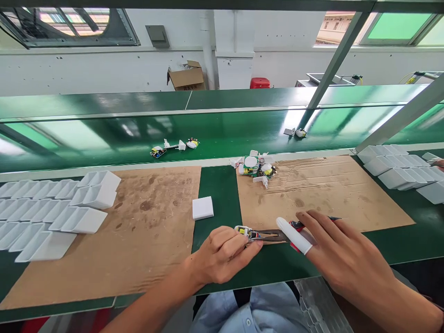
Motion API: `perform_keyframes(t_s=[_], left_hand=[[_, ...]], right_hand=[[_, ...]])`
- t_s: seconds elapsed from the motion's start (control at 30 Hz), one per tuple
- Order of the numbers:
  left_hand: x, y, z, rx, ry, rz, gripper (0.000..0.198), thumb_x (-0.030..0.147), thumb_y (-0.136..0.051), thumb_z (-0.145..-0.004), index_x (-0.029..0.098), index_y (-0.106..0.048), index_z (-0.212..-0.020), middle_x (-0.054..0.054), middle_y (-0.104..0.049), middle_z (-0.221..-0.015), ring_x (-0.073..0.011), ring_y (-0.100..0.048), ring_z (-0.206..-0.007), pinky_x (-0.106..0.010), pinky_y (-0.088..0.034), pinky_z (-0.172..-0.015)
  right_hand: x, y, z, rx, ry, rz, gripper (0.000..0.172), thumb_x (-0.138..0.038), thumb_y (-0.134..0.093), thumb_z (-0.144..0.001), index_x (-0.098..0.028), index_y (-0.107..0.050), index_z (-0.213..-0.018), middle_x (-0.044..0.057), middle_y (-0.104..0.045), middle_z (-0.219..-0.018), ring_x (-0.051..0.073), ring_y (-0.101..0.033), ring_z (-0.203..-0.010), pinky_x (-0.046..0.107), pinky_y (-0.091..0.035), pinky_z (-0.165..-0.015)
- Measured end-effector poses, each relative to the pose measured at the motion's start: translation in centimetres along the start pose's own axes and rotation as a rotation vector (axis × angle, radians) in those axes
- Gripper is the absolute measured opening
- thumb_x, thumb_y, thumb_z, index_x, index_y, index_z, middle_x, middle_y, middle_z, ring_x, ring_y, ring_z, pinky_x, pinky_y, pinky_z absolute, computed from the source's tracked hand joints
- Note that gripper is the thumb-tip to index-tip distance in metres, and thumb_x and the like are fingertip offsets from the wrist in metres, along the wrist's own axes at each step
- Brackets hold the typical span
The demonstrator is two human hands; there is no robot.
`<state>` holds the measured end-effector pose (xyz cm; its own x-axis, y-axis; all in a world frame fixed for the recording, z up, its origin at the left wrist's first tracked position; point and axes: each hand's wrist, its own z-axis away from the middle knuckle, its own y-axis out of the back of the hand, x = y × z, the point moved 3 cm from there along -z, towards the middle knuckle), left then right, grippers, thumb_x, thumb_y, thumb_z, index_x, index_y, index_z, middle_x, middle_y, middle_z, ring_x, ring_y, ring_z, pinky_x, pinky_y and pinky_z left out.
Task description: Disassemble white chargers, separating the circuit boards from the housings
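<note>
My left hand (224,254) is curled shut on a small circuit board part (244,231) with yellow and white components, held at the green bench's front edge. My right hand (333,252) grips red-handled pliers (277,236), whose jaws reach the board. A white finger cot covers my right index finger. A white square cover (203,207) lies on the green strip just beyond my left hand.
Two brown cardboard sheets (138,231) cover the bench. White plastic shells lie in rows at the left (52,208) and right (402,171). A pile of boards and plugs (256,167) sits ahead, with more parts (173,147) on the green conveyor.
</note>
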<state>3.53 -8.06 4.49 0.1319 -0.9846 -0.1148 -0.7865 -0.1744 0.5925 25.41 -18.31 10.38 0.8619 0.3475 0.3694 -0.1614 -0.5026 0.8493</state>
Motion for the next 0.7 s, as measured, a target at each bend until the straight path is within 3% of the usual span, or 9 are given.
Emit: perform_keyframes(t_s=[0.23, 0.7], left_hand=[[0.06, -0.12, 0.26, 0.004, 0.002, -0.009, 0.024, 0.009, -0.07, -0.09, 0.014, -0.074, -0.113, -0.006, -0.05, -0.107, -0.0164, -0.051, -0.096, -0.029, -0.054, -0.086], [0.16, -0.07, 0.11, -0.02, 0.007, -0.048, 0.021, 0.012, -0.067, -0.094, 0.017, -0.072, -0.113, -0.007, -0.051, -0.108, -0.016, -0.052, -0.098, -0.026, -0.057, -0.085]], right_hand=[[0.27, 0.15, -0.27, -0.018, -0.001, 0.027, 0.043, -0.004, -0.046, -0.094, -0.012, -0.056, -0.135, 0.021, -0.073, -0.119, 0.034, -0.068, -0.109, 0.041, -0.046, -0.081], [0.11, 0.17, -0.65, -0.035, 0.029, 0.032, 0.036, -0.003, -0.047, -0.092, -0.012, -0.063, -0.124, 0.021, -0.073, -0.113, 0.033, -0.067, -0.102, 0.039, -0.046, -0.078]])
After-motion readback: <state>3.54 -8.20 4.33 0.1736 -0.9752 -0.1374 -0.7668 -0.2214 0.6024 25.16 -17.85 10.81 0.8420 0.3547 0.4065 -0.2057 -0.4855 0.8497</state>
